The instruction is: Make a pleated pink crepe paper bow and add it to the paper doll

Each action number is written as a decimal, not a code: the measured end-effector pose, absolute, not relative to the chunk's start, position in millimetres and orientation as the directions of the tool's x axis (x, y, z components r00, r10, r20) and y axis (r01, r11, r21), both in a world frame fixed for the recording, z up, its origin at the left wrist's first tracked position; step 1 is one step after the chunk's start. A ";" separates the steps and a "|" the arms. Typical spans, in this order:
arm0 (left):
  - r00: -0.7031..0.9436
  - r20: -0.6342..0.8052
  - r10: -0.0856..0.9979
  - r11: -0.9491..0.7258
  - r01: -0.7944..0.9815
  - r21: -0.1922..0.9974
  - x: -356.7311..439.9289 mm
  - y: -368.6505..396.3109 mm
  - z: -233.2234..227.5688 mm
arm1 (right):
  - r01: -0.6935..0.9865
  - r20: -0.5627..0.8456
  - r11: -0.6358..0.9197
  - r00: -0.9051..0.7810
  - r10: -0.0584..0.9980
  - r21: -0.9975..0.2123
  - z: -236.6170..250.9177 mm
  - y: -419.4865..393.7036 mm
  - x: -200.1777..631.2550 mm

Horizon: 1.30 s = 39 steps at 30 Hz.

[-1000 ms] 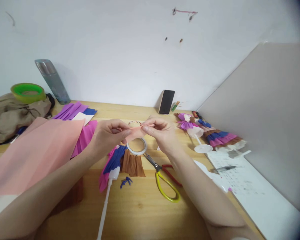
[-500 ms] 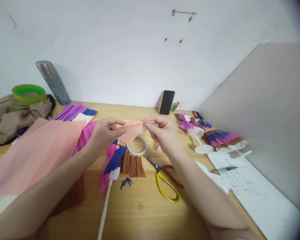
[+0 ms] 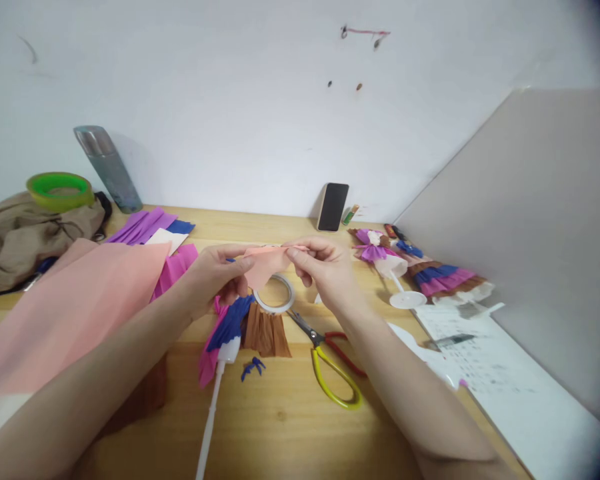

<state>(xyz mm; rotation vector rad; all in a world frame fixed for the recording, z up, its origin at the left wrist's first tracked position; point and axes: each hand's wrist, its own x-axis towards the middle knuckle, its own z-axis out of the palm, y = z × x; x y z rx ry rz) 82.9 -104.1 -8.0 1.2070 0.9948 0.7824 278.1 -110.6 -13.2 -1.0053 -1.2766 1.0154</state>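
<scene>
Since half a second ago both hands have closed in slightly, bunching the pink crepe paper piece (image 3: 264, 263) at frame centre. Left hand (image 3: 219, 272) pinches its left edge; right hand (image 3: 325, 267) pinches the top right edge. Directly beneath lie a tape roll (image 3: 275, 293), a paper-skirted doll on a white stick (image 3: 229, 333) and yellow-handled scissors (image 3: 330, 370). Green bowl (image 3: 60, 191) sits upper left, contents not visible.

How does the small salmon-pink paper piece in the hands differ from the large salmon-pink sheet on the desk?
The small salmon-pink paper piece is held in the air, pinched between the left hand and right hand; the large salmon-pink sheet lies flat on the wooden desk, untouched. The piece is far smaller, with a curved lower edge; the sheet has straight edges. Both share one colour.
</scene>
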 end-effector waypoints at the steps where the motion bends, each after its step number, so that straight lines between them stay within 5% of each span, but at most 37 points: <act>1: 0.378 -0.192 0.906 0.201 0.016 0.980 82.7 -104.5 -7.2 | -0.030 0.254 0.255 0.029 0.967 -0.966 -13.3 -110.6 278.2; 12: 0.409 -0.325 0.853 0.210 0.300 0.930 71.8 -102.3 6.8 | -0.039 0.269 0.273 0.084 0.959 -0.961 -11.2 -108.7 279.1; 25: 0.461 -0.179 0.869 0.275 -0.149 0.950 81.6 -101.7 -8.7 | -0.051 0.238 0.240 0.054 0.970 -0.969 -10.1 -110.9 278.6; 39: 0.357 -0.086 0.930 0.130 -0.103 0.986 86.9 -105.9 -6.2 | -0.164 0.174 0.171 -0.005 0.985 -0.972 -17.8 -108.2 277.1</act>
